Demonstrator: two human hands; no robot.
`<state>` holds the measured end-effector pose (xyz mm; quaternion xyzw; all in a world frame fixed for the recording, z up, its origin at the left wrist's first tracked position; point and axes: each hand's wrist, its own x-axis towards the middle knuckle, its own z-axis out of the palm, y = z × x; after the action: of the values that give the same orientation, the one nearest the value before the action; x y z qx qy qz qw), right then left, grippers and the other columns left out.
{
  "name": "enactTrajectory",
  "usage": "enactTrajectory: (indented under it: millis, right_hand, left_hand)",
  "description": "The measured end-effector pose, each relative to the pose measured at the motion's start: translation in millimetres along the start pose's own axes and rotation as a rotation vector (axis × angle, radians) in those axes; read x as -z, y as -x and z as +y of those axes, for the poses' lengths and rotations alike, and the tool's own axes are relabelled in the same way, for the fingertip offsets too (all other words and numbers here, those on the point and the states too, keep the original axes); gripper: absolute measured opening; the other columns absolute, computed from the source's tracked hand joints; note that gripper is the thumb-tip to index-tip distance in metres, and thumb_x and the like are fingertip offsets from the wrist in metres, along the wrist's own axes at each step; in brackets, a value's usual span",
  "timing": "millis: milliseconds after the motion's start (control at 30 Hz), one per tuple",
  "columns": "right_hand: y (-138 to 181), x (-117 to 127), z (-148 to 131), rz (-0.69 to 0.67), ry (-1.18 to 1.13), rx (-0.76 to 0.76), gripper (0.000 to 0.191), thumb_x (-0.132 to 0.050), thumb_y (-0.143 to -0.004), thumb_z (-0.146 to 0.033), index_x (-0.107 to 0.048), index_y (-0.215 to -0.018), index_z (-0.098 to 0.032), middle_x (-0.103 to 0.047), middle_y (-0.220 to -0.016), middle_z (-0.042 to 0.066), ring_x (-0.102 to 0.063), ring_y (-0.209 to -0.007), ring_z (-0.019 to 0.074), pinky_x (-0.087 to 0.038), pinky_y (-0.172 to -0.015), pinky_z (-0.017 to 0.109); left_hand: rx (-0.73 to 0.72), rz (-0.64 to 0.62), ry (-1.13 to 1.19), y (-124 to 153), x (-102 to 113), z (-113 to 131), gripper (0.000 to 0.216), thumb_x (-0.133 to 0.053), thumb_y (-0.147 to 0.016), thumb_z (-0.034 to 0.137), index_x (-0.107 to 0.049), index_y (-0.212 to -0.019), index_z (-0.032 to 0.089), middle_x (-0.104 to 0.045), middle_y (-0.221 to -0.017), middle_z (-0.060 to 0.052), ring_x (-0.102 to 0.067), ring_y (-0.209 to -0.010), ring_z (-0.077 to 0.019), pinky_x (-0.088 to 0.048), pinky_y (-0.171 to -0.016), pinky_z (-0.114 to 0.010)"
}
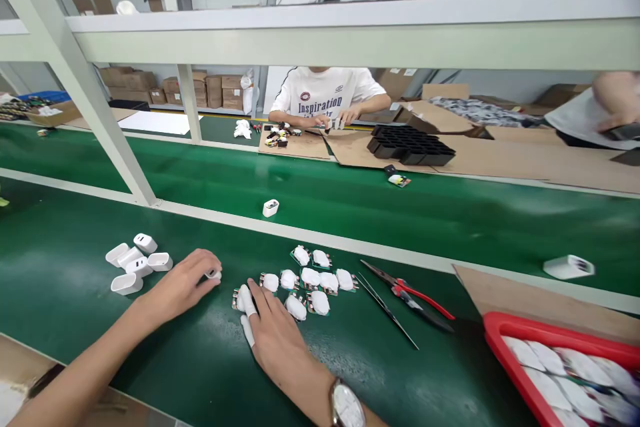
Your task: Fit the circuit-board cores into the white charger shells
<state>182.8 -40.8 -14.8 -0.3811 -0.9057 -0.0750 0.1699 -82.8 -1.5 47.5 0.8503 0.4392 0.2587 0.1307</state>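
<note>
Watch (pixel 347 405) sits lowest in view, on the right wrist. Right hand (pixel 280 333), with white covers on two digits, has its fingertips at a white-topped board (pixel 236 300) (can't tell whether it's pinched or just touched). Left hand (pixel 187 283) is closed around a small white shell (pixel 214 274), just above or on the green tabletop (pixel 200 360). Six loose shells (pixel 130 258) lie clustered beyond the left forearm; more boards (pixel 319 303) sit in a loose group beside the right hand. Tweezers (pixel 385 307) and red-black pliers (pixel 400 288) lie right of those boards. Red tray (pixel 500 323) at lower right holds white-topped pieces (partly cut off). Across the line, a co-worker (pixel 320 97) handles small items.
</note>
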Motion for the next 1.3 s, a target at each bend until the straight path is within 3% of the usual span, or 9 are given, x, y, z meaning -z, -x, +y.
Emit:
enactTrajectory:
  millis: [100, 267, 400, 600, 733, 967, 1133, 1233, 1300]
  right_hand:
    - [4.7, -8.8, -10.8, 0.028, 0.076, -0.075, 0.026, -0.06, -0.099, -0.015, -0.07, -0.122, -0.009, -0.058, -0.147, 0.023, -0.055, -0.131, 0.0356, -0.05, -0.103, 0.047]
    - [0.7, -9.9, -10.8, 0.057, 0.007, -0.056, 0.035, -0.069, -0.093, -0.009, -0.067, -0.127, -0.011, -0.067, -0.131, 0.023, -0.062, -0.119, 0.035, -0.054, -0.097, 0.046]
    - [-0.2, -12.3, -8.3, 0.103, -0.041, -0.058, 0.041, -0.071, -0.09, -0.01, -0.065, -0.131, -0.015, -0.066, -0.132, 0.022, -0.062, -0.12, 0.0365, -0.057, -0.092, 0.049]
    - [-2.4, -1.7, 2.8, 0.076, -0.054, -0.012, 0.036, -0.066, -0.089, -0.007, -0.063, -0.124, -0.013, -0.067, -0.127, 0.02, -0.063, -0.111, 0.0337, -0.061, -0.085, 0.044]
    - [-8.8, 5.7, 10.3, 0.108, -0.174, 0.015, 0.028, -0.056, -0.093, -0.008, -0.059, -0.12, -0.014, -0.068, -0.118, 0.018, -0.065, -0.103, 0.0319, -0.063, -0.083, 0.046]
    - [-26.2, 20.8, 25.2, 0.26, -0.461, -0.061, 0.04, -0.055, -0.101, -0.013, -0.049, -0.139, -0.021, -0.066, -0.12, 0.013, -0.066, -0.107, 0.027, -0.062, -0.086, 0.043]
    - [-20.8, 18.1, 31.8, 0.316, -0.443, -0.017, 0.055, -0.059, -0.098, -0.007, -0.045, -0.148, -0.022, -0.065, -0.125, 0.015, -0.066, -0.112, 0.029, -0.061, -0.089, 0.046]
    - [-16.8, 18.3, 34.1, 0.329, -0.417, -0.021, 0.059, -0.059, -0.097, -0.006, -0.045, -0.151, -0.023, -0.065, -0.125, 0.015, -0.066, -0.113, 0.03, -0.06, -0.094, 0.049]
    - [-16.1, 21.2, 34.6, 0.349, -0.411, -0.027, 0.059, -0.06, -0.096, -0.006, -0.046, -0.151, -0.023, -0.066, -0.125, 0.015, -0.066, -0.113, 0.0299, -0.06, -0.097, 0.051]
  left_hand:
    - [-0.049, 0.004, 0.038, -2.2, -23.2, 5.2, 0.029, -0.061, -0.102, 0.018, -0.058, -0.129, 0.025, -0.068, -0.123, -0.009, -0.068, -0.117, -0.024, -0.06, -0.101, -0.041]
    - [0.059, 0.066, 0.067, 5.9, -43.1, -4.0, 0.042, -0.063, -0.103, 0.024, -0.05, -0.143, 0.028, -0.068, -0.126, -0.009, -0.07, -0.115, -0.0248, -0.061, -0.098, -0.042]
    - [0.124, 0.032, 0.107, 16.0, -41.7, -6.3, 0.05, -0.067, -0.101, 0.03, -0.049, -0.148, 0.031, -0.067, -0.132, -0.009, -0.068, -0.121, -0.0269, -0.059, -0.102, -0.044]
    - [0.28, -0.115, 0.246, 20.4, -22.6, -4.7, 0.097, -0.091, -0.079, 0.036, -0.038, -0.16, 0.036, -0.053, -0.155, -0.011, -0.061, -0.133, -0.0319, -0.055, -0.11, -0.048]
    - [0.31, -0.215, 0.346, 17.7, -14.4, -3.3, 0.064, -0.083, -0.085, 0.029, -0.058, -0.143, 0.032, -0.063, -0.141, -0.008, -0.071, -0.099, -0.0225, -0.062, -0.091, -0.039]
    - [0.171, -0.127, 0.407, 13.0, -11.7, -1.0, 0.056, -0.05, -0.099, 0.011, -0.057, -0.151, 0.032, -0.061, -0.141, -0.01, -0.065, -0.125, -0.0255, -0.059, -0.102, -0.04]
    - [0.191, -0.128, 0.353, 15.3, -20.9, -3.8, 0.041, -0.075, -0.093, 0.023, -0.069, -0.133, 0.031, -0.048, -0.155, -0.011, -0.062, -0.131, -0.0307, -0.054, -0.113, -0.047]
    - [0.158, -0.067, 0.337, 14.5, -34.2, -2.3, 0.021, -0.069, -0.099, 0.027, -0.075, -0.119, 0.029, -0.054, -0.146, -0.012, -0.063, -0.129, -0.029, -0.056, -0.11, -0.046]
    - [0.133, -0.036, 0.326, 13.8, -42.2, -0.5, 0.028, -0.063, -0.103, 0.026, -0.072, -0.129, 0.031, -0.057, -0.143, -0.011, -0.06, -0.133, -0.0294, -0.055, -0.111, -0.047]
